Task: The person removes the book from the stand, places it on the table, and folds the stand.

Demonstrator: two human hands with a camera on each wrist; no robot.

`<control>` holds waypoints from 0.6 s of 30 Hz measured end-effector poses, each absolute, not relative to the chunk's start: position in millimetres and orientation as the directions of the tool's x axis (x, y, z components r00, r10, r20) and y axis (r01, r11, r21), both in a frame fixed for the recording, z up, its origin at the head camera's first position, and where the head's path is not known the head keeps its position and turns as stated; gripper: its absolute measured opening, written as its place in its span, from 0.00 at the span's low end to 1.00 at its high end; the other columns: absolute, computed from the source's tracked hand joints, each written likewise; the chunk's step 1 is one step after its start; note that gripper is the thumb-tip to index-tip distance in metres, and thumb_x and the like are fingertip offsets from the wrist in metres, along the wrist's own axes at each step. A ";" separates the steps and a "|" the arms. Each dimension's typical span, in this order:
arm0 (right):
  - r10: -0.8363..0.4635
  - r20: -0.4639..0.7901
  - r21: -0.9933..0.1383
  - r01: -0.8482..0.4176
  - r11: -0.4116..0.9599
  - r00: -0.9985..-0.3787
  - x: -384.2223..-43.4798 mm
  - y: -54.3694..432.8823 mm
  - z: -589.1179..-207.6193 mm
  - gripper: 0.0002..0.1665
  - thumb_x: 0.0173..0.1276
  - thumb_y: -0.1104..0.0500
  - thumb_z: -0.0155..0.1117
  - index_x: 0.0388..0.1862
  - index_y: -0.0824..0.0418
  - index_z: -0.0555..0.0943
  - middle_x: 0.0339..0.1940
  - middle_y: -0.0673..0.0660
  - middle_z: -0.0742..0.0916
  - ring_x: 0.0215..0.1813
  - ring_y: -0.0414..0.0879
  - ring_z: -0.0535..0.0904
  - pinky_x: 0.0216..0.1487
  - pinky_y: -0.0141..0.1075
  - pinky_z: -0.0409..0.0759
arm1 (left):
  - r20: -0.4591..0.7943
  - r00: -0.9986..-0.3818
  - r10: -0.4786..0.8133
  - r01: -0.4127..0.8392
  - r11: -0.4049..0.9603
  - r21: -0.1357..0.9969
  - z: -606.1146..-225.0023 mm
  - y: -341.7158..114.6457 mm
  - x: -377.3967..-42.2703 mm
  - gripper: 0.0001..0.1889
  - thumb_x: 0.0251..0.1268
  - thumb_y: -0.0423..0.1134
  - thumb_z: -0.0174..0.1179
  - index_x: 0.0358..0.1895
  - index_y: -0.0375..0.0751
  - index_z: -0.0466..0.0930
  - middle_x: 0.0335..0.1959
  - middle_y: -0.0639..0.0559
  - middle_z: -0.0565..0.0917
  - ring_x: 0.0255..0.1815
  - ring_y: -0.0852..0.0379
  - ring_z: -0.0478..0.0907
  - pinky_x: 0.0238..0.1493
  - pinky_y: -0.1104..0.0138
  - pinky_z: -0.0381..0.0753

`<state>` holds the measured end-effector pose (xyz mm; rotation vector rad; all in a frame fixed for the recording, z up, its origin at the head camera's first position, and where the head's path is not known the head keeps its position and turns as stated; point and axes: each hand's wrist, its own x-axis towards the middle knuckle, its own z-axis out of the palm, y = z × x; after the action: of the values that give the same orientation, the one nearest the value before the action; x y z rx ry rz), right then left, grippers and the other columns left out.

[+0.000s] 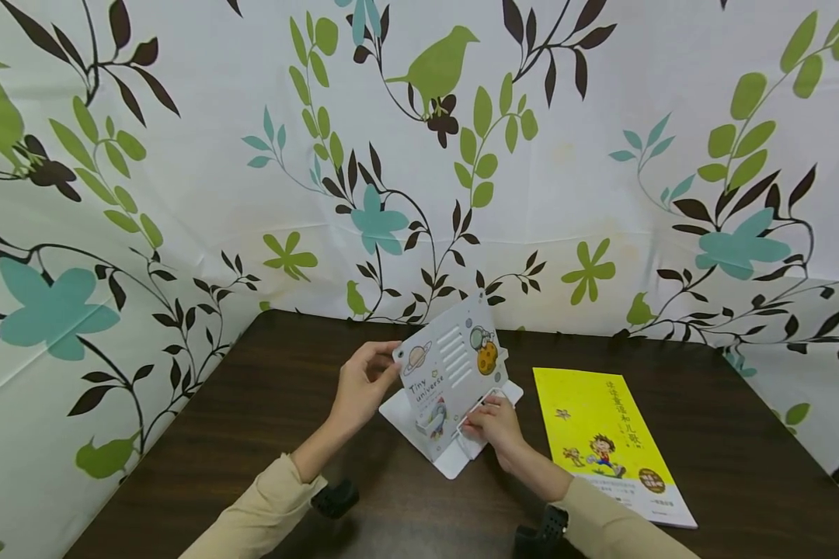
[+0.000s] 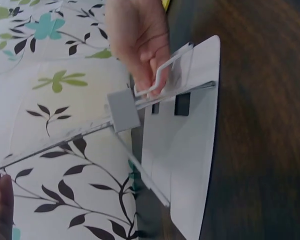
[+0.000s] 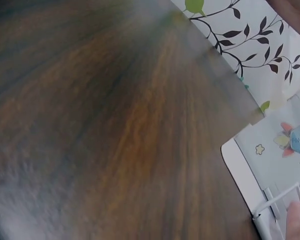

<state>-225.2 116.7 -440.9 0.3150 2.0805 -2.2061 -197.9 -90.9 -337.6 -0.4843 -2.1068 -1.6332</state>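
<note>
A white book stand (image 1: 454, 365) printed with "Tiny universe" and space pictures stands on the table, its panel tilted up from a flat base (image 1: 400, 418). My left hand (image 1: 365, 384) pinches the panel's upper left corner between thumb and fingers. Low on the front, my right hand (image 1: 498, 428) pinches the white wire page holder (image 2: 162, 70). From behind, the left wrist view shows a thin support leg (image 2: 140, 165) running from the panel down to the base. Only fingertips (image 3: 295, 222) of the right hand appear in the right wrist view, beside the wire.
A yellow book (image 1: 587, 419) with a cartoon child on its cover lies flat to the right of the stand. The dark wooden table (image 1: 252, 442) meets a leaf-and-bird patterned cloth (image 1: 203, 155) at its back and left edges.
</note>
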 end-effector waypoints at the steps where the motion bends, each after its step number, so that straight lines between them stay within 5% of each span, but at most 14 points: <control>1: 0.069 -0.209 -0.977 0.205 -0.061 -0.975 -226.5 117.6 -441.4 0.30 0.58 0.76 0.55 0.56 0.77 0.53 0.29 0.61 0.77 0.23 0.41 0.78 0.29 0.31 0.80 | 0.542 -0.840 0.008 0.527 0.245 0.814 -338.6 -89.8 -196.6 0.12 0.52 0.21 0.59 0.43 0.26 0.77 0.38 0.38 0.80 0.32 0.44 0.79 0.27 0.70 0.75; 18: -0.037 -0.222 -0.972 0.218 0.083 -0.974 -247.5 140.2 -439.6 0.26 0.58 0.74 0.55 0.55 0.73 0.62 0.33 0.61 0.77 0.27 0.44 0.75 0.31 0.32 0.79 | 0.666 -0.745 -0.041 0.638 0.246 0.729 -351.0 -64.4 -175.6 0.12 0.50 0.20 0.61 0.41 0.27 0.77 0.36 0.39 0.78 0.29 0.46 0.78 0.26 0.66 0.78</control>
<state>-247.5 140.2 -439.6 0.1836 2.1640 -1.9993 -175.6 -64.4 -351.0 -0.5427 -1.9517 -1.5429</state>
